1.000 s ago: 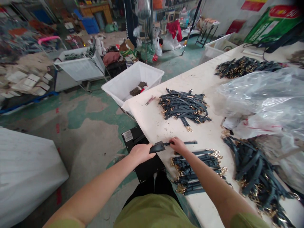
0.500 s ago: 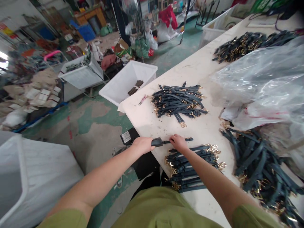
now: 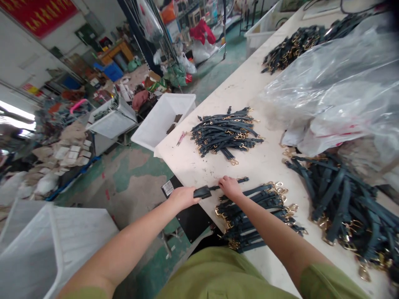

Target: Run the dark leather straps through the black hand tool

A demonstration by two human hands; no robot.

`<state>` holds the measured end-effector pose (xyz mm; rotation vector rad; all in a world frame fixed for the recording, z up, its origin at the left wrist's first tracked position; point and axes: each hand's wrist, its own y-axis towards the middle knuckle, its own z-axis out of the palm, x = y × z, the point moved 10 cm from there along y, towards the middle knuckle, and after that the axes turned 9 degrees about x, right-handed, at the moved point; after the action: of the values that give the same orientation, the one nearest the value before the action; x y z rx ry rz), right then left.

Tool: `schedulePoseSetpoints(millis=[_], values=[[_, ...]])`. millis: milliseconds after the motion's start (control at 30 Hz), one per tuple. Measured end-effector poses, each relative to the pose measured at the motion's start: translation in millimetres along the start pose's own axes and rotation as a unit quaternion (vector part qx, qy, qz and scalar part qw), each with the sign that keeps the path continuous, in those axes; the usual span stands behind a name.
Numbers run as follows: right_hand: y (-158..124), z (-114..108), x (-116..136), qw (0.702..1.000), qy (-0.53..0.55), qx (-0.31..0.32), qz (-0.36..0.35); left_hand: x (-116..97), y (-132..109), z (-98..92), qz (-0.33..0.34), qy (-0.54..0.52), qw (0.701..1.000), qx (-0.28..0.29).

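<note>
Head view: the dark strap (image 3: pixel 214 188) runs between the two hands, its long axis going from the left hand across to the right and slanting slightly away from the body. The left hand (image 3: pixel 183 197) is closed on a wider black piece (image 3: pixel 202 192) at the strap's left end; how the two are joined is too small to tell. The right hand (image 3: pixel 230 187), nearer the free end, has its fingers curled shut on the strap, which shows on both sides. The left hand is just outside the edge of the counter (image 3: pixel 193 166), near a black box (image 3: pixel 191 222); the right is over the counter. Laid-out straps (image 3: pixel 255 199) crowd its near side, while bare surface opens beyond, up to a loose heap of straps (image 3: pixel 226 131).
</note>
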<state>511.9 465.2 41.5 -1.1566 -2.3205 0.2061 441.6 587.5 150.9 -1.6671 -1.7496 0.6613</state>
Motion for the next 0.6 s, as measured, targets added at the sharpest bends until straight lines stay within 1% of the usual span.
schedulePoseSetpoints(millis=[133, 233, 333, 400, 500, 567, 600], values=[[0, -3, 3, 1.000, -0.004, -0.014, -0.003, 3, -4, -1.3, -0.005, -0.007, 1.000, -0.004], [0, -3, 5, 1.000, -0.010, -0.015, -0.005, 13, -12, 2.8, -0.007, -0.024, 1.000, -0.003], [-1, -3, 6, 1.000, -0.017, -0.016, -0.005, 24, -19, 9.2, -0.015, -0.044, 0.999, -0.014], [-2, -4, 7, 1.000, -0.020, -0.020, -0.006, 25, -18, 13.4, -0.016, -0.062, 0.998, -0.025], [-1, -4, 9, 1.000, -0.024, -0.017, -0.001, 18, -11, 18.3, 0.002, -0.097, 0.995, -0.033], [1, -3, 10, 1.000, -0.026, -0.008, 0.004, 21, -8, 20.8, 0.005, -0.117, 0.993, -0.029], [2, -4, 11, 1.000, -0.027, -0.004, 0.007, 27, -9, 21.9, 0.002, -0.126, 0.992, -0.026]])
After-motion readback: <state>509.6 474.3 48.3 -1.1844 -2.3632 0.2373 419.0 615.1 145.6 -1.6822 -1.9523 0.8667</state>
